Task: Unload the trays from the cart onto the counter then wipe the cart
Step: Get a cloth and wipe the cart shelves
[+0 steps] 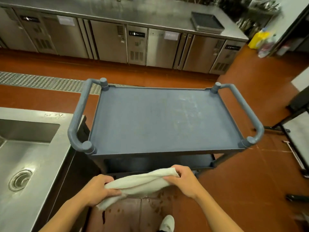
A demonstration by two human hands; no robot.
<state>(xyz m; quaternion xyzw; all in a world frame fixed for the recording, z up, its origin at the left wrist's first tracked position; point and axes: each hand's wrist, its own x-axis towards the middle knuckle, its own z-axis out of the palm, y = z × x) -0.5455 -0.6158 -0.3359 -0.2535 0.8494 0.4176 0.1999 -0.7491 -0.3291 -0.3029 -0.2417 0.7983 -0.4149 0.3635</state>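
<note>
Cloth (142, 183) stretched between left hand (98, 190) and right hand (181, 179), fingers of both clamped on it, lower centre. Cart (163, 119) top bare, directly above, long axis left-right. Trays (207, 22) on desk (117, 10), upper right.

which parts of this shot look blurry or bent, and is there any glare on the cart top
Head view: the far right corner behind the stainless steel counter is smeared with blur; the wide lens bows the counter edge and the grey-blue plastic cart handles; the cart top shows only a pale scuffed patch, no hard glare; the hands and white cloth look fairly sharp.
</note>
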